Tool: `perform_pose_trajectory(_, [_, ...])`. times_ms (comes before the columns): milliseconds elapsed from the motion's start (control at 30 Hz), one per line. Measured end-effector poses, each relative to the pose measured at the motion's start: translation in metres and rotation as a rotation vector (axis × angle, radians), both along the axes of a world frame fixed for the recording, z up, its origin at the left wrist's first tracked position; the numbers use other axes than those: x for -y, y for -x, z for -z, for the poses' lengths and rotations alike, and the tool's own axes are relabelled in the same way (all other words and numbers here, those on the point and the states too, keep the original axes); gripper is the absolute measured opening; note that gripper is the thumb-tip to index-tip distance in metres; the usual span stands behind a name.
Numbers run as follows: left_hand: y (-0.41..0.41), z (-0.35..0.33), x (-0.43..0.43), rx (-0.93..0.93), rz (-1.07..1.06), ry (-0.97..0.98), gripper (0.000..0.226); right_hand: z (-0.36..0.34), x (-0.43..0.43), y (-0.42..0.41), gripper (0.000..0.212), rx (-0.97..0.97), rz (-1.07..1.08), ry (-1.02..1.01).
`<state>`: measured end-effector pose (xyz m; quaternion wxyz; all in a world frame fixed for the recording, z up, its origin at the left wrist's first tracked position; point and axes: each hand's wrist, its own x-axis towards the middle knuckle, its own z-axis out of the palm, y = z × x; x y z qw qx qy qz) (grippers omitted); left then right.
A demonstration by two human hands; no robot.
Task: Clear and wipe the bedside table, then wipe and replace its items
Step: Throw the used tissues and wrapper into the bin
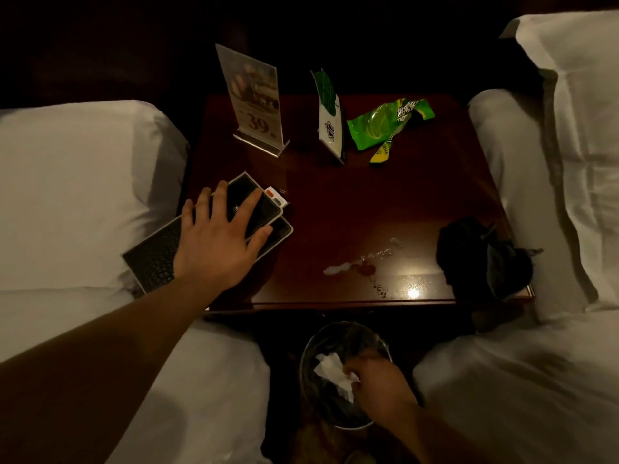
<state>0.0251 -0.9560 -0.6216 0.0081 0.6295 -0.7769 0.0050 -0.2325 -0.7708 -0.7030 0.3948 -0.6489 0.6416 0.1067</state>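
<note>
Little is cleared: the bench (pixel 385 202) carries a sign (pixel 254 98), card (pixel 330 118) and green wrapper (pixel 378 125) at its back, a dark cloth (pixel 479 256) at its right edge, and a spill (pixel 355 266) near its front. The left grip (pixel 217 242) lies flat, fingers straight, on black folders (pixel 254 195) overhanging its left edge. The right grip (pixel 378 380) pinches a tissue (pixel 331 366) over the bin (pixel 308 356) below its front. Beds (pixel 67 195) flank it.

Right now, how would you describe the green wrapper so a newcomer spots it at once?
Start at the dark wooden bedside table between two white beds. Toward its far right, beside the green-and-white tent card, lies the crumpled green wrapper. Its neighbours, the card and clear sign holder, stand upright; it lies flat, bright green with a yellow strip.
</note>
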Motion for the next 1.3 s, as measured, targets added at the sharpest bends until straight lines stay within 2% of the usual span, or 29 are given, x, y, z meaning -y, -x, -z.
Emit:
perform_pose_trajectory(133, [-0.001,-0.002,-0.002,0.0,0.003,-0.019,0.066,-0.022,0.011,0.001,0.033,0.065,0.014,0.134])
perform_pose_trajectory(333, [0.001,-0.008,-0.005,0.002,-0.006,-0.061,0.068,-0.107,0.059,0.013,0.022,0.165,-0.017,0.528])
perform_pose_trajectory(467, [0.001,-0.01,-0.006,-0.004,-0.009,-0.074,0.068,-0.142,0.126,0.026,0.021,0.161,0.046,0.67])
perform_pose_trajectory(567, [0.002,-0.011,-0.005,0.014,-0.018,-0.074,0.068,-0.147,0.193,0.038,0.027,0.094,0.121,0.766])
perform_pose_trajectory(667, [0.004,-0.01,-0.003,0.026,-0.022,-0.072,0.068,-0.14,0.257,0.05,0.043,-0.051,0.189,0.766])
perform_pose_trajectory(767, [0.003,-0.009,-0.003,0.041,-0.026,-0.067,0.068,-0.129,0.298,0.054,0.055,-0.171,0.258,0.636])
perform_pose_trajectory(833, [0.003,-0.008,-0.003,0.04,-0.022,-0.065,0.067,-0.122,0.315,0.055,0.055,-0.242,0.263,0.536])
perform_pose_trajectory(933, [0.004,-0.009,0.001,0.038,-0.015,-0.065,0.067,-0.115,0.326,0.057,0.041,-0.314,0.217,0.447])
perform_pose_trajectory(1133, [0.005,-0.012,-0.001,0.034,-0.025,-0.089,0.068,-0.114,0.316,0.071,0.023,-0.3,0.328,0.622])
perform_pose_trajectory(1233, [0.004,-0.014,0.0,0.029,-0.025,-0.094,0.068,-0.126,0.303,0.074,0.023,-0.219,0.397,0.733])
perform_pose_trajectory(1300, [0.004,-0.014,-0.001,0.038,-0.025,-0.088,0.068,-0.134,0.287,0.073,0.026,-0.177,0.357,0.833])
